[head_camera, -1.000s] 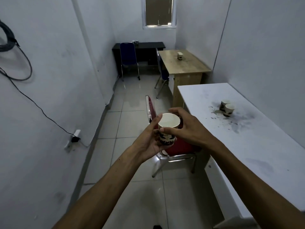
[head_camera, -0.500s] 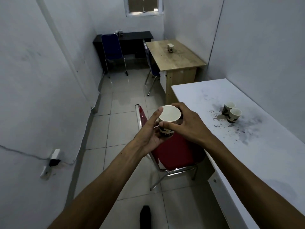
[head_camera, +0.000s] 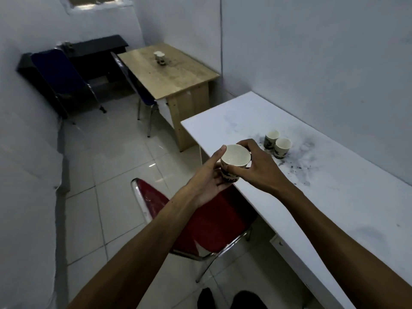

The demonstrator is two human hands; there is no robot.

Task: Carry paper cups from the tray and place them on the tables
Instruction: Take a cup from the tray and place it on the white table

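left hand (head_camera: 208, 186) cradles paper cup (head_camera: 235, 161) | right hand (head_camera: 259, 169) fingers (head_camera: 233, 169) curled round it

A red chair (head_camera: 209, 226) stood on the tiled floor (head_camera: 107, 166); two blue chairs (head_camera: 60, 83) stood farther off, a window (head_camera: 98, 1) high in the wall.

Pale grey painted walls (head_camera: 312, 52) close in a narrow room floored with glossy white square tiles (head_camera: 107, 166) that catch a dull reflection. Directly below the hands stands a red padded chair with chrome legs (head_camera: 214, 224). Ahead of the hands, a light wooden table (head_camera: 178, 76) sits against the wall, with a blue chair on metal legs (head_camera: 142, 94) tucked beside it. Further ahead and to the left, a black desk (head_camera: 95, 50) stands with another dark blue chair (head_camera: 60, 74) before it. A window's lower edge (head_camera: 98, 3) shows at top.
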